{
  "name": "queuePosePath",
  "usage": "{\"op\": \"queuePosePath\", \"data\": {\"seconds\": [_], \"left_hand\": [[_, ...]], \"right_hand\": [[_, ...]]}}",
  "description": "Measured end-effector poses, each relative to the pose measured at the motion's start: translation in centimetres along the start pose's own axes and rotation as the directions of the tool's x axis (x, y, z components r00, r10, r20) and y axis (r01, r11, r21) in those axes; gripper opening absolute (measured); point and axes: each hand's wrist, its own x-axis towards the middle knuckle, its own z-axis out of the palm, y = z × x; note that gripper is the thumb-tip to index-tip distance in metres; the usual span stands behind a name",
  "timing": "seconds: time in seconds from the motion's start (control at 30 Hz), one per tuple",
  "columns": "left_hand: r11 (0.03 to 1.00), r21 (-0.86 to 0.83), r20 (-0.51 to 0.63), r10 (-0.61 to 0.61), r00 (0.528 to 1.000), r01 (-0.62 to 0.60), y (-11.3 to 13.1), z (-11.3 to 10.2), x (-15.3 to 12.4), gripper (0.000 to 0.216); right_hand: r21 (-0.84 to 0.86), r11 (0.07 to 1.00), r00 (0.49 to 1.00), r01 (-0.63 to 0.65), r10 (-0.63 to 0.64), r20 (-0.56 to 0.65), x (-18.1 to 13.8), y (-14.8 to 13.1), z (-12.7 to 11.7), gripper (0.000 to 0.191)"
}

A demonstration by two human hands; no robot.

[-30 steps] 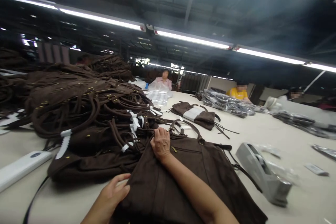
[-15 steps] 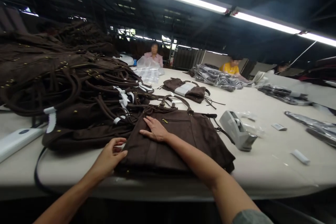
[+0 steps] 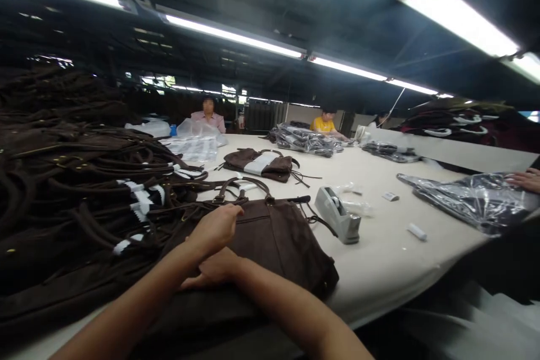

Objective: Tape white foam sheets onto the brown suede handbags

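Note:
A dark brown suede handbag [image 3: 282, 239] lies flat on the pale table [image 3: 379, 253] in front of me, handles pointing away. My left hand [image 3: 217, 226] reaches across to the bag's top edge near the zipper, its fingers curled onto that edge. Lower on the bag's face lies my right hand [image 3: 211, 273], flat, its fingers pointing left and partly hidden under my left forearm. My two arms cross over the bag.
A big heap of the same brown bags [image 3: 76, 180] fills the left. A grey tape dispenser [image 3: 337, 216] stands right of the bag, another brown bag [image 3: 257, 163] beyond. Plastic-wrapped bags [image 3: 468, 199] and a co-worker's hand [image 3: 525, 180] are at right; two people sit far across.
The view has swung right and lower. My left hand moved from the bag's left side up to its top edge, crossing over my right arm; my right hand slid down the bag.

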Motion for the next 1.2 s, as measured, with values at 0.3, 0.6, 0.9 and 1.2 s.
{"op": "queuePosePath", "data": {"seconds": [0.3, 0.6, 0.9, 1.2], "left_hand": [[0.988, 0.021, -0.265, -0.141, 0.954, 0.152, -5.6, 11.2, -1.5, 0.061], [0.946, 0.14, -0.34, -0.232, 0.911, 0.293, -6.4, 11.8, -2.2, 0.066], [0.903, 0.208, -0.326, -0.298, 0.897, 0.376, -7.0, 11.2, -2.2, 0.072], [0.875, 0.306, -0.202, -0.326, 0.924, 0.376, -7.9, 12.8, -1.5, 0.08]], "right_hand": [[-0.206, 0.852, 0.875, -0.48, 0.452, -0.171, -8.6, -0.4, -1.9, 0.056], [-0.096, 0.376, 0.371, -0.922, 0.78, -0.503, -17.5, 2.5, -2.4, 0.065], [-0.172, 0.241, 0.295, -0.955, 0.736, -0.609, -19.7, 3.8, -1.0, 0.069], [-0.436, 0.457, 0.632, -0.775, 0.576, -0.519, -25.6, 3.4, -1.8, 0.081]]}}
